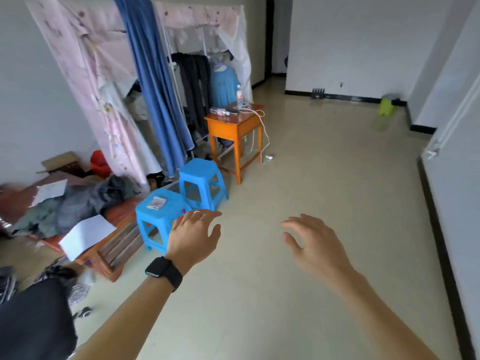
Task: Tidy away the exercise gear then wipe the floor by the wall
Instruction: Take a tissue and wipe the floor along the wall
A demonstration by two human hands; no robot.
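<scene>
- Plainly held the left hand point(193, 233) out over the pale floor point(324, 178), palm down, fingers loosely spread, gripping nothing.
- Wore a black watch point(162, 271) on that wrist and a ring point(198, 213) on one finger.
- Held the right hand point(314, 242) out likewise, fingers relaxed and slightly curved, empty, well apart from the left.
- Saw a small dark ribbed object point(318, 93) on the floor against the far wall's black baseboard; could not tell whether exercise gear.
- Saw a yellow-green bin point(386, 105) further right along that same baseboard, near the corner.
- Noted bare floor along the right wall, edged by a dark skirting point(439, 242).
- Noted a nearer blue stool point(155, 211) just beyond the left hand, a crumpled white scrap point(156, 202) on its seat, and a farther blue stool point(200, 175) just behind.
- Found an orange table point(233, 126) past the stools, bearing an upright bottle point(239, 96) and a lying bottle point(219, 111), a white cable point(262, 133) trailing from top to floor.
- Found a clothes rack behind, draped with a pink cover point(104, 100) and a blue curtain point(155, 100).
- Found, at left, a low wooden platform point(119, 216) heaped with grey clothes point(85, 201) and a white sheet point(85, 235).
</scene>
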